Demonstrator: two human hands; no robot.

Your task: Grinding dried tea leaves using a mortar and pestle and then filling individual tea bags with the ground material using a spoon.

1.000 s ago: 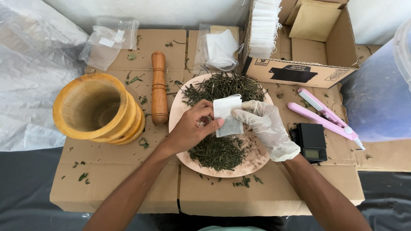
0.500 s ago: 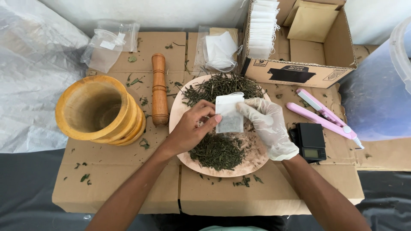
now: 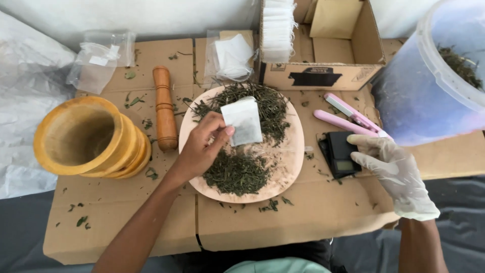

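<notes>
A yellow wooden mortar (image 3: 88, 137) lies tipped beside a wooden pestle (image 3: 164, 108); the bare left hand (image 3: 200, 149) pinches a small white sachet (image 3: 243, 121) over the herb-strewn round plate (image 3: 293, 151); the gloved right hand (image 3: 395, 172), open and empty, rests on a black pocket scale (image 3: 339, 152).
</notes>
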